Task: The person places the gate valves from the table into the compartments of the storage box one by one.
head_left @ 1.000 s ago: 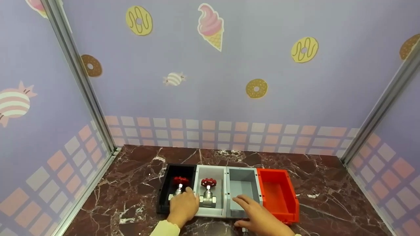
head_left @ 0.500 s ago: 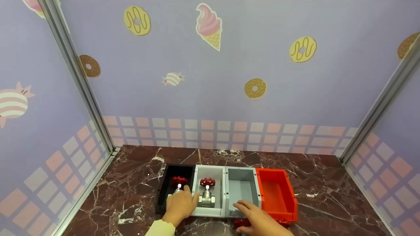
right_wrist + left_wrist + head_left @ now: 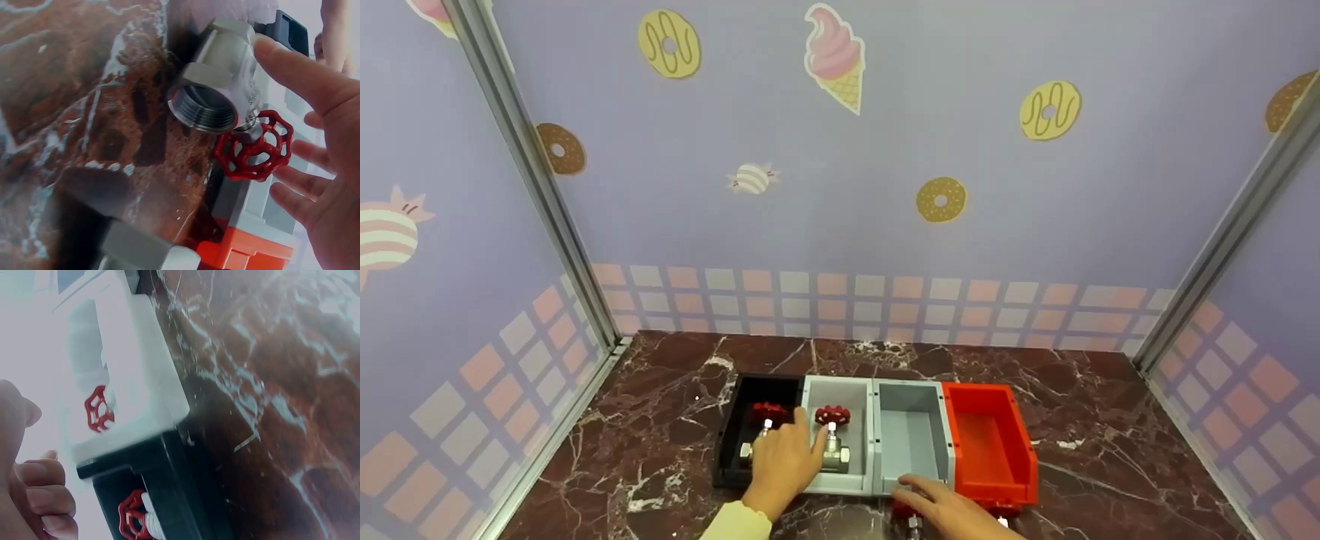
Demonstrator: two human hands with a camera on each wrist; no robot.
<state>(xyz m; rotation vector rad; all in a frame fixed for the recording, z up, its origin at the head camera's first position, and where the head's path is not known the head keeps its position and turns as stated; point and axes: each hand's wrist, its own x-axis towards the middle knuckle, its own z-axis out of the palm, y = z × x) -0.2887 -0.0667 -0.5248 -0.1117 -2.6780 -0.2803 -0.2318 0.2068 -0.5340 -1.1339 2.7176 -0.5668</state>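
Note:
A gate valve with a red handwheel (image 3: 769, 412) sits in the black bin (image 3: 725, 465), and a similar valve (image 3: 832, 450) stands in the white bin beside it. My left hand (image 3: 786, 461) hovers over the wall between these two bins, holding nothing; it partly covers both valves. In front of the grey bin (image 3: 911, 427), my right hand (image 3: 952, 514) reaches over another valve (image 3: 225, 73). In the right wrist view, the thumb tip is right at its metal body, while the fingers extend loosely beside its red handwheel (image 3: 256, 146).
A red bin (image 3: 990, 442) ends the joined row on the right. One more valve (image 3: 140, 250) lies on the near side of it, mostly hidden in the head view. The dark marble tabletop (image 3: 660, 420) meets patterned panels at the back and sides.
My left hand has shifted right, from over the black bin's valve toward the white bin. My right hand has drawn slightly nearer, lower over the valve in front of the grey bin.

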